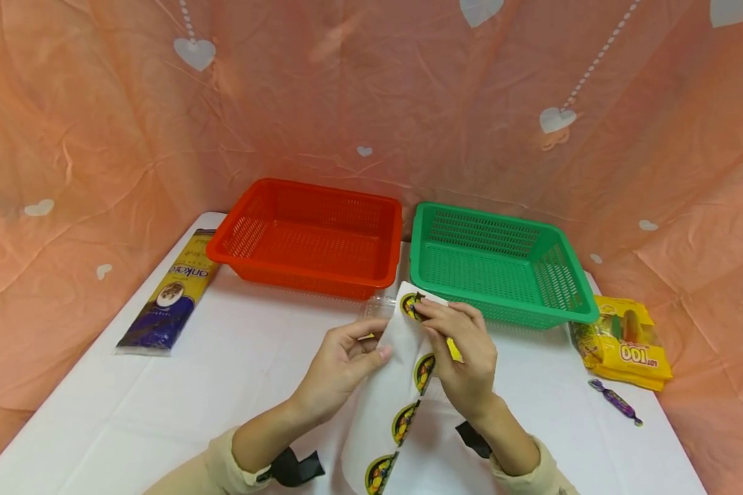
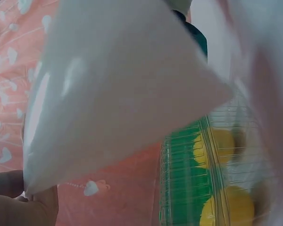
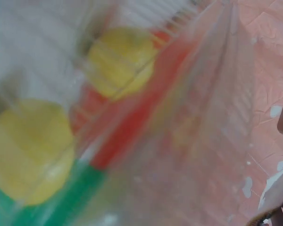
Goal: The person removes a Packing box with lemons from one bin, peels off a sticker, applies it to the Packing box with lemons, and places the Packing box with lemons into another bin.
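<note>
A: Where are our hands?
B: Left hand (image 1: 342, 366) pinches the left edge of the label sheet (image 1: 378, 405), thumb in front. Right hand (image 1: 467, 344) pinches its top corner, fingertips over the top label (image 1: 407, 306). We count 4 labels down that edge.

A: And the sheet itself?
B: Held up between us, above the bench (image 1: 241, 392), lower end hanging between our forearms. A clear container (image 1: 379, 308) shows behind it. Yellow round patches (image 2: 233, 207) there; we can't tell if they're labels or contents.

A: How do we do this step well?
B: Looks like fine work at that corner label. We'd want the left thumb firm near it, the sheet taut, and a light right-hand pinch so nothing creases or tears.

A: Anything in the way?
B: The sheet, mostly: it hides much of the container. Loose black straps (image 1: 297, 469) at our wrists could snag its lower end.

A: Rest?
B: Red basket (image 1: 303, 276) ahead left, green basket (image 1: 501, 309) ahead right, blue-and-yellow packet (image 1: 170, 292) far left. On the right, 1 yellow bag (image 1: 638, 350) beside the green basket, 1 purple wrapped sweet (image 1: 619, 402) just nearer us.
</note>
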The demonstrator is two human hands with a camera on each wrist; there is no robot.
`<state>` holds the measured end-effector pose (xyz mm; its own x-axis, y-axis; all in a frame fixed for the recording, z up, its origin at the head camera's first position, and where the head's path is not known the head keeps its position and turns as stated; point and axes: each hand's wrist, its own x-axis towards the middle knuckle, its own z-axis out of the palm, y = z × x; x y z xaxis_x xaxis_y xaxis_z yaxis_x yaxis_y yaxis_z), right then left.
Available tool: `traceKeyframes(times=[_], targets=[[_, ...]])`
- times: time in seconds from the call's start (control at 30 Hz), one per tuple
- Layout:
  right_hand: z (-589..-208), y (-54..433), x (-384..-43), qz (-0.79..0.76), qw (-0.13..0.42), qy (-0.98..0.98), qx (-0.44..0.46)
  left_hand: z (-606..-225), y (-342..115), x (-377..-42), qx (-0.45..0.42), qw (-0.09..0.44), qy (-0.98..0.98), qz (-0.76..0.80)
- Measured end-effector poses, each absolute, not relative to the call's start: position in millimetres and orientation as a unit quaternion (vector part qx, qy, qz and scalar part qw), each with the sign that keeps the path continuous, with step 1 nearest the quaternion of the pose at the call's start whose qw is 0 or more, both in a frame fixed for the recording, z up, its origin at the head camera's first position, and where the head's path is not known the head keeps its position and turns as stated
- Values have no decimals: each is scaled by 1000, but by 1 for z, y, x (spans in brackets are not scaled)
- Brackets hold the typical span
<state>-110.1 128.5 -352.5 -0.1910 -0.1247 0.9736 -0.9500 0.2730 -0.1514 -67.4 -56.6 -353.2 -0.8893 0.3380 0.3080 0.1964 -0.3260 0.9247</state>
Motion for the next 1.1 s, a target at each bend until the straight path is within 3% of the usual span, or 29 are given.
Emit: traceKeyframes(times=[0.4,0.77,0.87,1.1], targets=[[-352,135,-113,511,449,-620,390,-350,-67,-79,199,-4,661,724],[-354,138,-109,557,425,-607,376,-336,-115,-103,193,-88,782,586],[-353,138,-108,562,421,-606,374,-331,-136,-112,180,-76,823,533],[-354,140,-108,559,426,-618,353,-332,-184,-141,194,20,881,430]])
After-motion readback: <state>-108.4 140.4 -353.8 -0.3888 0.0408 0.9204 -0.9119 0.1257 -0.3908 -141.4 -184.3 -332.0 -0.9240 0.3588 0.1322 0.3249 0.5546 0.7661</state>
